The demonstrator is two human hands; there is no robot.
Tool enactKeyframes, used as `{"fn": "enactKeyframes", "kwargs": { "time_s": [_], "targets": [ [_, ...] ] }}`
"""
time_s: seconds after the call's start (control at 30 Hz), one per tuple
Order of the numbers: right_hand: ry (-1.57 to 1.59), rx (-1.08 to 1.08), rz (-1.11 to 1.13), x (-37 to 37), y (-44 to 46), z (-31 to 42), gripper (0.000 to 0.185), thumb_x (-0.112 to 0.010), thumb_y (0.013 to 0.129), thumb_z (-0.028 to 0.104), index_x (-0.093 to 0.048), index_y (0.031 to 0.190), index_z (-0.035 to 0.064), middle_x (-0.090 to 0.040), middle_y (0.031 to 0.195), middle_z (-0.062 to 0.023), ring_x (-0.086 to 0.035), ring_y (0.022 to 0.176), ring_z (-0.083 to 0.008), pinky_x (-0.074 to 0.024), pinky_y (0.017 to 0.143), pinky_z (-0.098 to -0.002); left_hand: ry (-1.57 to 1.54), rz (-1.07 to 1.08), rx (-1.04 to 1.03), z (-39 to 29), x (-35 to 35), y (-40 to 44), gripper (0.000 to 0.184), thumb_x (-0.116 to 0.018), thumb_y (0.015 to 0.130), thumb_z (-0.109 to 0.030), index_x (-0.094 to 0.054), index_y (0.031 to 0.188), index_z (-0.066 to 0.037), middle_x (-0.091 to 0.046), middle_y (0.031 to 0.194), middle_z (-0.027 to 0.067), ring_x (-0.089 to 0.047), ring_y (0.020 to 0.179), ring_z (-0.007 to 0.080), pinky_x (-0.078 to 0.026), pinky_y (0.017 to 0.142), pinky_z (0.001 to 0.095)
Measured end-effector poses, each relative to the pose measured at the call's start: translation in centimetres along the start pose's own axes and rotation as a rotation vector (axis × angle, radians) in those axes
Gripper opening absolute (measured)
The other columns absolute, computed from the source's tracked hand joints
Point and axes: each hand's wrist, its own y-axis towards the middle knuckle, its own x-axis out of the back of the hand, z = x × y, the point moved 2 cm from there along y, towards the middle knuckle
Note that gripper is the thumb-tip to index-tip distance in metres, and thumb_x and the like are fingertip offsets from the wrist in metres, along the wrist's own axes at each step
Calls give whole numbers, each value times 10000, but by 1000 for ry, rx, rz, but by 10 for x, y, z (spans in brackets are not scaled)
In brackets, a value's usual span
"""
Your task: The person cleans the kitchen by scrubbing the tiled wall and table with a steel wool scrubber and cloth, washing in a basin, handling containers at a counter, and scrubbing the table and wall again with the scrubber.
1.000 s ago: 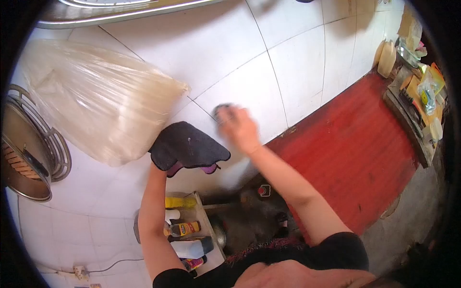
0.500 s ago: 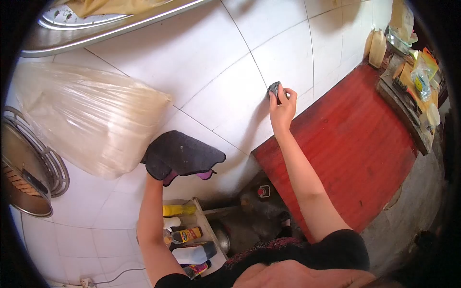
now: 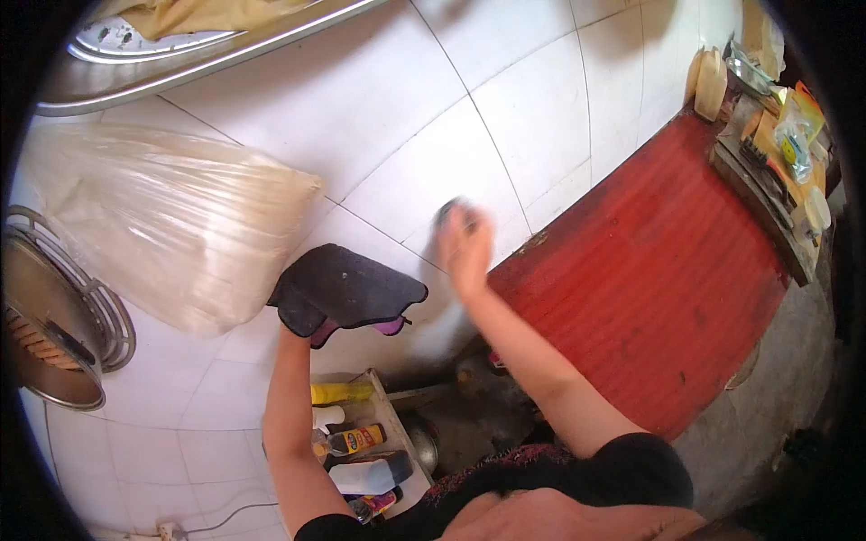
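Note:
A dark grey cloth (image 3: 356,284) with a purple underside drapes over my left hand, whose fingers are hidden beneath it. Beside it, on the left, lies a large translucent plastic bag (image 3: 194,225). My right hand (image 3: 467,242), somewhat blurred, holds a small dark scouring pad (image 3: 446,212) against the white tiles (image 3: 433,167), to the right of the cloth and near the edge of the red board. Its fingers are closed round the pad.
A red board (image 3: 649,279) spans the right side, with a cluttered wooden ledge (image 3: 767,203) beyond. Metal pans (image 3: 63,316) stand at far left. A metal tray (image 3: 225,50) is at top left. Bottles (image 3: 356,440) sit on a low shelf below my left arm.
Over the last half second my right hand has swept left and down across the tiles with the pad, after an earlier move to the right. The cloth on my left hand has hardly moved.

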Motion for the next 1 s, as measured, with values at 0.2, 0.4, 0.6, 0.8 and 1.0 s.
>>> {"fn": "enactKeyframes", "kwargs": {
  "time_s": [0.2, 0.4, 0.6, 0.8, 1.0],
  "targets": [
    [-107, -99, 11, 32, 64, -12, 363, -638, 831, 162, -554, 1141, -8, -543, 1043, -163, -536, 930, -245, -467, 788, -331, 388, 95, 31, -23, -31, 10, 528, -294, 966, -361, -258, 1401, -63, -299, 1439, 98, -298, 1315, 225, -229, 1104, 367],
    [74, -480, 191, 10, -10, 37, 466, -584, 864, 356, -533, 1145, -12, -523, 1106, -219, -523, 985, -303, -421, 872, -395, 1720, 149, -73, 17, -11, 6, 536, -364, 945, -355, -265, 1402, -94, -328, 1425, 85, -321, 1300, 226, -237, 1097, 363],
    [-181, -89, 191, 50, 24, -24, 368, -645, 800, 123, -567, 1147, 31, -523, 1096, -177, -520, 980, -319, -426, 865, -377, 1772, 146, -57, 2, -28, 4, 550, -439, 900, -369, -333, 1380, -121, -359, 1407, 76, -342, 1287, 235, -264, 1080, 367],
    [-178, -37, -99, 19, -13, -50, 354, -682, 736, 67, -536, 1050, -11, -555, 1048, -181, -523, 1000, -322, -416, 876, -379, 1844, 165, -78, -9, -36, 4, 578, -485, 855, -384, -376, 1358, -122, -390, 1385, 81, -361, 1273, 248, -263, 1078, 371],
    [-72, -8, -15, 46, 17, -58, 337, -728, 702, 70, -550, 980, 0, -563, 978, -155, -527, 934, -298, -432, 818, -373, 1898, 202, -111, -27, -69, 19, 592, -572, 792, -353, -438, 1316, -110, -468, 1320, 87, -428, 1221, 261, -308, 1051, 381]
  ]
}}
